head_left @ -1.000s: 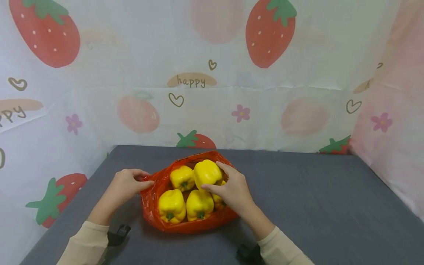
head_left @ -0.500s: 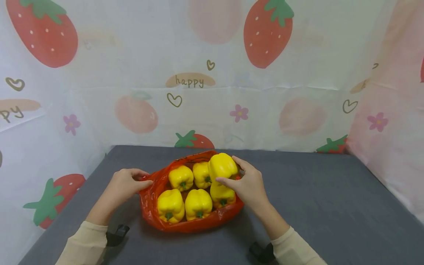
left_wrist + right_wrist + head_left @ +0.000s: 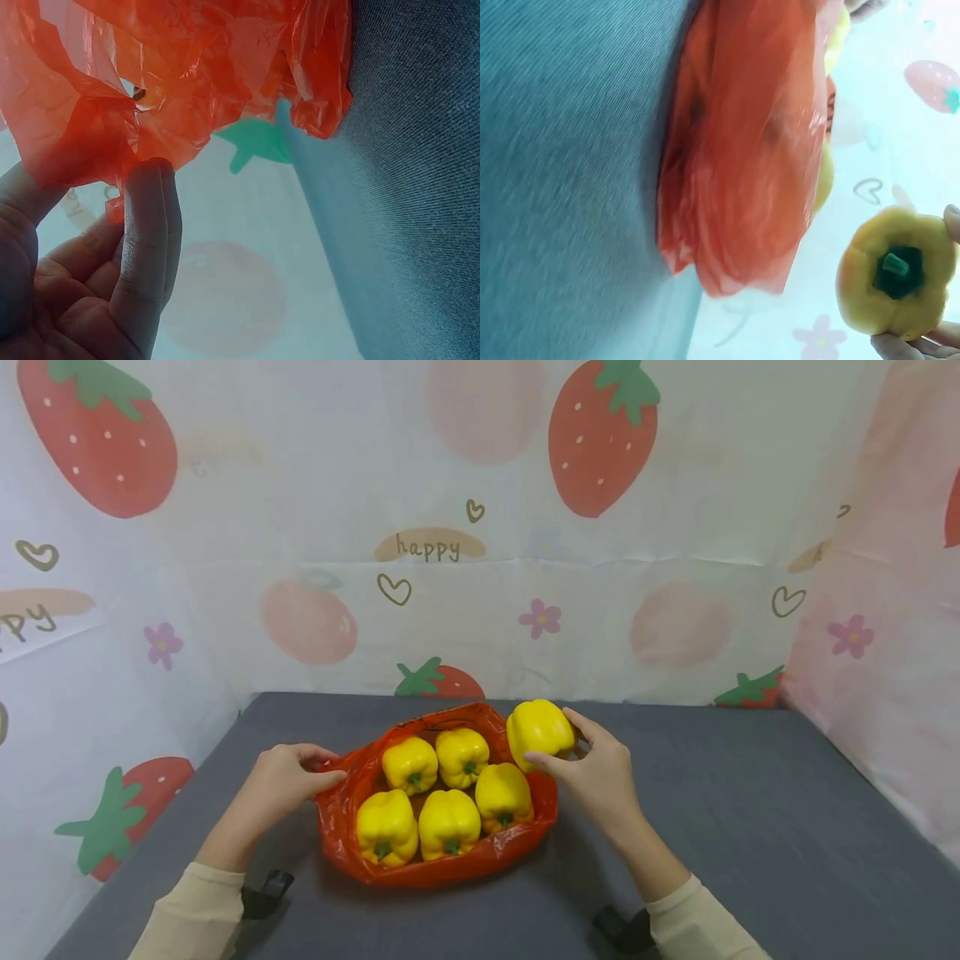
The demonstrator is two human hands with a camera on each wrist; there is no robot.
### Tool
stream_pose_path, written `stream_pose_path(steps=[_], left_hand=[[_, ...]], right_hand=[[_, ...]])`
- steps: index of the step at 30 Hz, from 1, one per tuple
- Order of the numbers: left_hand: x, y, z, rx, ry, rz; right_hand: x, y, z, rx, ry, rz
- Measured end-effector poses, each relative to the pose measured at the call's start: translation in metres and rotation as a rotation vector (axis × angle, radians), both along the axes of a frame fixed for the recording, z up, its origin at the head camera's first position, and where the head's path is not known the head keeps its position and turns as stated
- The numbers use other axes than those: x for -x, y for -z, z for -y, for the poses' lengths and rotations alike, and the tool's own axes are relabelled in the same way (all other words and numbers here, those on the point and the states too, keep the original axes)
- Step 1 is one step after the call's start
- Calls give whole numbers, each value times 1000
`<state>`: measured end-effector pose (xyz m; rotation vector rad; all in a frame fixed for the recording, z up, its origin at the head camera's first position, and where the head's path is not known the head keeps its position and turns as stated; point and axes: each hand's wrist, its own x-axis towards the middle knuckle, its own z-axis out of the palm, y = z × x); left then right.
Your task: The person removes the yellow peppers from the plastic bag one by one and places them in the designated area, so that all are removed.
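A red plastic bag (image 3: 442, 870) stands wide-mouthed on the table with several yellow bell peppers (image 3: 448, 822) inside, their green stems facing me. At its left rim my left hand (image 3: 288, 777) pinches the plastic between thumb and fingers; the left wrist view shows the gathered film at the fingertips. My right hand (image 3: 600, 772) grips another yellow bell pepper (image 3: 540, 731) between thumb and fingers. That pepper is in the air at the bag's upper right edge. In the right wrist view its green stem (image 3: 896, 266) is visible, apart from the bag (image 3: 750, 150).
The dark grey tabletop (image 3: 735, 827) extends to the right of the bag. A white cloth (image 3: 465, 627) printed with strawberries, hearts and flowers hangs behind and at both sides. Black straps (image 3: 266, 893) show at the wrists.
My right hand has lifted the held pepper up and to the right, from over the bag's middle to past its right edge. The left hand stays at the rim.
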<state>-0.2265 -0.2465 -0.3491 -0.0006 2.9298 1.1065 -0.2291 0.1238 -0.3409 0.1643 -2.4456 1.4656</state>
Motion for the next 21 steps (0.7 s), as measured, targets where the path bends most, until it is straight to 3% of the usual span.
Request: stream_pose_path(steps=[21], left_hand=[[1,1,3,13,12,-5]], right_hand=[[18,7,-47,-7,91,35]])
